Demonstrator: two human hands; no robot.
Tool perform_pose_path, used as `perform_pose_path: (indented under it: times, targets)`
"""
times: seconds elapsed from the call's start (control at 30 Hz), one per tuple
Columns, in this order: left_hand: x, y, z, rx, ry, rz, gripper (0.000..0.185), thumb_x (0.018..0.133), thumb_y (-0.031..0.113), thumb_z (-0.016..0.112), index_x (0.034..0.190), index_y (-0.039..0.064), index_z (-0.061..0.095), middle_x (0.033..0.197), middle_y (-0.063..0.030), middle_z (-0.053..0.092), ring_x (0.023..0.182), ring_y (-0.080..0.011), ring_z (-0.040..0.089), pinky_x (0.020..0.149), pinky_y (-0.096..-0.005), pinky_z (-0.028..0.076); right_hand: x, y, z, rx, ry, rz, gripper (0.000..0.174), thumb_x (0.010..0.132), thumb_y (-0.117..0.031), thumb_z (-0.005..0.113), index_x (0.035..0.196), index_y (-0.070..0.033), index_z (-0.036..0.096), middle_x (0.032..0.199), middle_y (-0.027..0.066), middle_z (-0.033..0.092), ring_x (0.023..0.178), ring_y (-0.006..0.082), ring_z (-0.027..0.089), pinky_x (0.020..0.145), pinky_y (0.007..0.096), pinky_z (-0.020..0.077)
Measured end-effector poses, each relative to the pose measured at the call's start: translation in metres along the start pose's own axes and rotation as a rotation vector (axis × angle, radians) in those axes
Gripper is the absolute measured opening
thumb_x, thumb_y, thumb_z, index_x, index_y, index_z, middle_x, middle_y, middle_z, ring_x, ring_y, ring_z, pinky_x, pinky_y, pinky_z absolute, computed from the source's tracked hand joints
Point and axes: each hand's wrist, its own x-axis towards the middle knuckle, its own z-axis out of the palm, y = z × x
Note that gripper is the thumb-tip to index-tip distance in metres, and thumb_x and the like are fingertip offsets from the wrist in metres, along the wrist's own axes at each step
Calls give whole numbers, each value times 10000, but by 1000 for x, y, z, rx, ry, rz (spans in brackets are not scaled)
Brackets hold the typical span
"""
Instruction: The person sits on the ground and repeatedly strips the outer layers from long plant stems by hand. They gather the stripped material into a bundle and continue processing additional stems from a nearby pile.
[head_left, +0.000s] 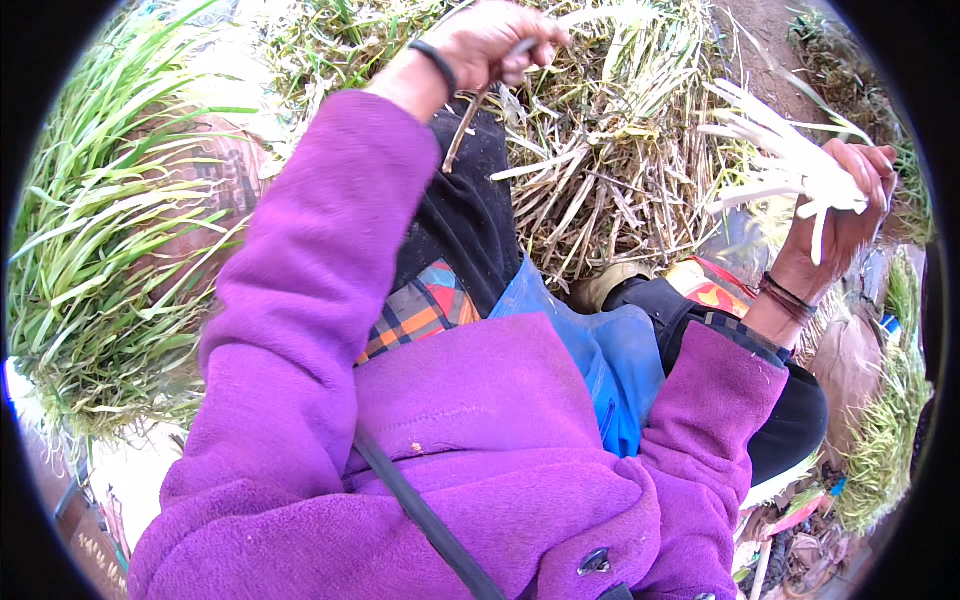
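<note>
My left hand (495, 49), with a black band at its wrist, is raised at the top of the view. Its fingers are closed around a thin brown stick (463, 135), which points down toward my lap. A small grey part by the fingers is blurred. My right hand (847, 187), at the far right, grips a bunch of pale stalks (795, 154), washed out by glare. Their ends fan out to the left, and one hangs down. Between the hands lies a heap of dry straw-like stalks (600, 180) with some greener leaves on top.
Long green leafy stalks (112, 225) are piled at the left. A pinkish sack (847, 375) and more greens (889, 427) stand at the right. My shoe (611, 285) touches the heap's near edge, beside a red-and-yellow packet (712, 292). A dark strap (427, 517) crosses my purple coat.
</note>
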Motion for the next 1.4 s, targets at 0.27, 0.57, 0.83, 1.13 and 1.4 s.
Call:
perform_pose_path:
  times: [0.27, 0.57, 0.83, 1.13, 1.4]
  targets:
    - [-129, 48, 6, 292, 149, 266, 251, 948, 210, 489, 1063, 16, 600, 661, 0, 605, 413, 0, 439, 385, -140, 356, 8, 41, -11, -248, -61, -122, 271, 798, 24, 605, 1055, -12, 526, 904, 107, 591, 720, 127, 519, 679, 264, 458]
    - [-155, -30, 22, 46, 71, 200, 246, 950, 199, 500, 1084, 16, 595, 698, -50, 627, 422, 3, 445, 391, -125, 327, 5, 118, -46, -492, 336, -29, 217, 835, -65, 658, 1023, -39, 553, 844, 82, 603, 606, 81, 508, 568, 256, 426]
    - [-160, -31, 36, 171, 48, 158, 253, 949, 200, 484, 1093, 23, 595, 703, -26, 616, 436, 10, 428, 408, -119, 311, 0, 136, -63, -770, 530, 46, 270, 781, -39, 709, 999, 21, 561, 810, 95, 595, 609, 108, 511, 580, 292, 471]
    - [-173, -42, 45, 301, 92, 198, 200, 930, 142, 532, 1089, 55, 618, 686, 13, 604, 480, 9, 426, 433, -139, 324, -3, 131, -68, -693, 574, 178, 359, 853, -117, 643, 1148, 52, 527, 850, 56, 536, 595, 69, 431, 539, 228, 393]
    - [-174, -45, 45, 355, 57, 30, 230, 906, 148, 576, 1117, 58, 602, 720, 11, 581, 532, -5, 461, 474, -156, 378, -3, 136, -61, -779, 610, 251, 215, 837, -101, 658, 998, 11, 570, 765, 48, 561, 544, 85, 457, 502, 254, 395]
